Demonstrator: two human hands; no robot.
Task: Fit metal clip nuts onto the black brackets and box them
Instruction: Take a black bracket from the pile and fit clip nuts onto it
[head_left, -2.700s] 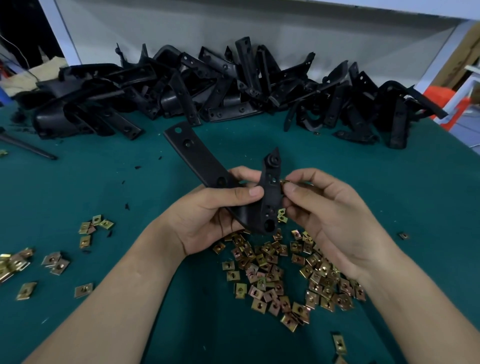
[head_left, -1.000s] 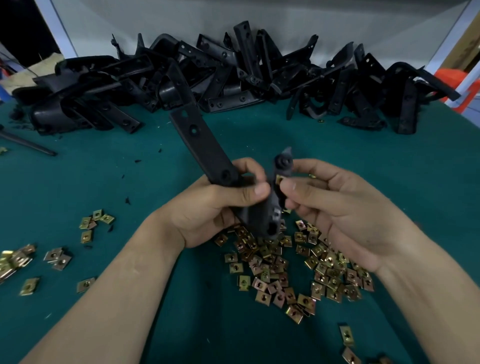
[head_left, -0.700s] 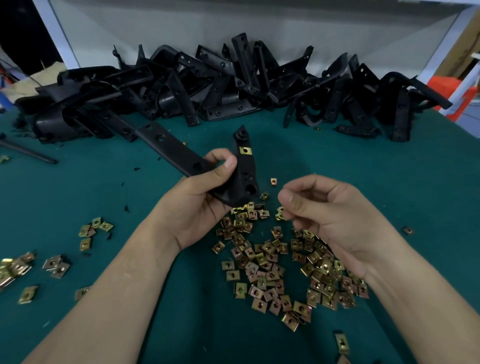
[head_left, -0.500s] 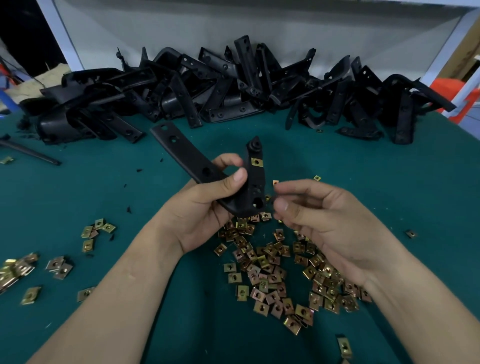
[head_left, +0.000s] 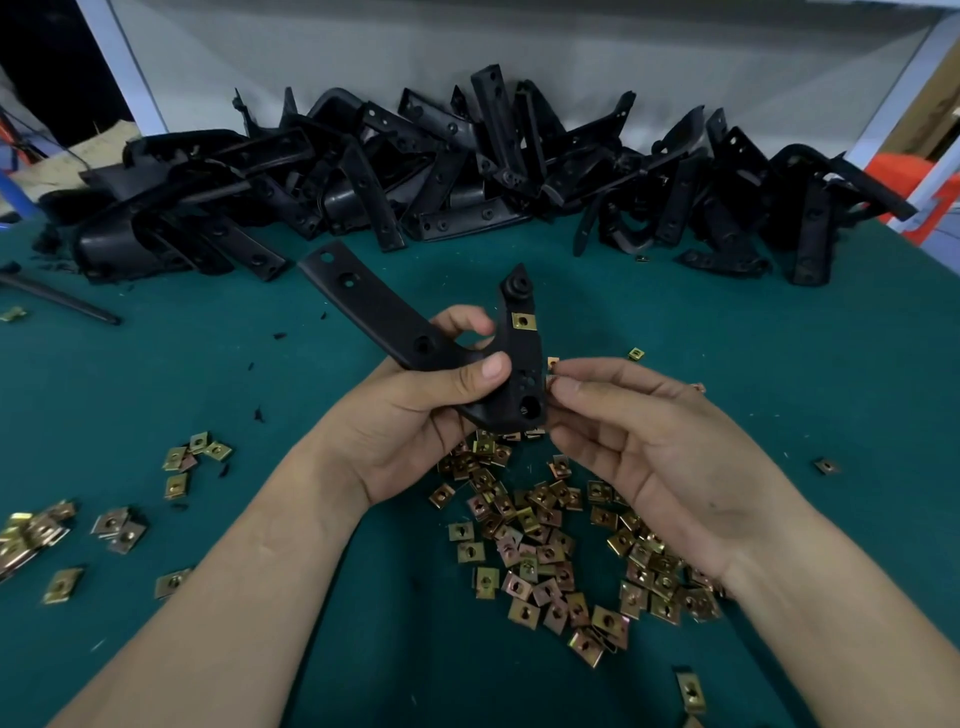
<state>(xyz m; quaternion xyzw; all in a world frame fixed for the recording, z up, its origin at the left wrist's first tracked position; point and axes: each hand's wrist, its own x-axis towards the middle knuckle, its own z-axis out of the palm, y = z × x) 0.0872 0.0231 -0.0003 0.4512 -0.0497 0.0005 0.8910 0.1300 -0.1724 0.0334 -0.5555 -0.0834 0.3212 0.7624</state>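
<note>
The left grip (head_left: 415, 415) is closed around a black bracket (head_left: 384, 317) at its bend. The thumb lies across the front face and the fingers curl behind, holding the part up off the green counter (head_left: 727, 322). The bracket's long flat arm points up and to the left, and its shorter arm stands nearly upright with a round boss at the tip. One fitted clip nut (head_left: 523, 321) already sits on that shorter arm, just below the boss. The right grip (head_left: 665, 452) is narrow, thumb and forefinger pinching a second clip nut (head_left: 551, 370) right at the bracket's right edge, beside the small holes. Whether this nut has started onto the edge cannot be told. Under both wrists a loose heap of brass-coloured clip nuts (head_left: 545, 545) is spread over the counter, with a smaller scatter of nuts (head_left: 192, 457) to the left and another cluster (head_left: 31, 535) at the far left edge. A few single nuts lie apart on the right. Along the back of the counter a large pile of black brackets (head_left: 467, 171) is stacked against the pale wall. A thin black rod (head_left: 57, 299) lies at the left, in front of the pile.
</note>
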